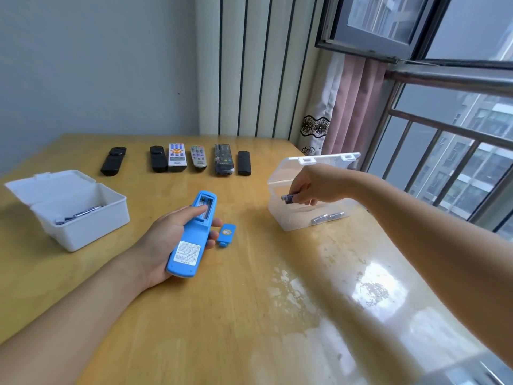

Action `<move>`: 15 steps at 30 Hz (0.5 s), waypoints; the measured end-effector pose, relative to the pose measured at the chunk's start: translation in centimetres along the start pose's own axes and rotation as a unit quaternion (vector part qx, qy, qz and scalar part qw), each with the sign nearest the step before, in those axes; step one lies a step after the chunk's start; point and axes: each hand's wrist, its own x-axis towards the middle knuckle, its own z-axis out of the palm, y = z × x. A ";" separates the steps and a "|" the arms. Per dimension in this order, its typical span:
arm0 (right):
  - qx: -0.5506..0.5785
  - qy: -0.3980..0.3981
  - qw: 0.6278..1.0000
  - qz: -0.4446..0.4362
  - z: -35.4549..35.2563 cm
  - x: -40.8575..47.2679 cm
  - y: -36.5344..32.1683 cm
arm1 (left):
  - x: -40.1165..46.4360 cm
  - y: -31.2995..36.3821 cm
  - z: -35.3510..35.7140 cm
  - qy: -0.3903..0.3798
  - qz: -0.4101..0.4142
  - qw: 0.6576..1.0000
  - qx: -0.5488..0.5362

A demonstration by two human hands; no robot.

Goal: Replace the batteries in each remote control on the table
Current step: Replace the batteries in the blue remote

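Note:
My left hand grips a blue remote, back side up, above the wooden table. Its battery bay is uncovered and my thumb rests on it. The blue battery cover lies on the table just right of the remote. My right hand holds batteries over the clear plastic box, whose lid stands open. Two more batteries lie at the bottom of that box. A row of several remotes lies at the far side of the table.
A white box with its lid open stands at the left and holds several batteries. A window with bars is at the right, a pink curtain behind the clear box. The table's right part shines with glare.

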 end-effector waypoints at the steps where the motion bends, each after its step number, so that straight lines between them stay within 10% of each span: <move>1: 0.010 0.034 0.999 -0.003 0.0 -0.6 -0.1 | 0.0 0.0 0.0 -0.003 -0.006 1.000 -0.005; 10: 0.071 0.349 0.926 -0.128 3.7 -5.9 -6.1 | -0.3 0.4 -0.2 -0.022 -0.032 0.997 -0.068; 13: 0.354 0.215 0.895 -0.164 5.7 -4.4 -11.2 | -0.4 0.5 -0.2 -0.008 0.007 0.996 -0.088; 15: 0.565 0.106 0.807 -0.139 7.5 -2.6 -14.0 | -0.4 0.8 -0.7 0.013 0.047 0.993 -0.112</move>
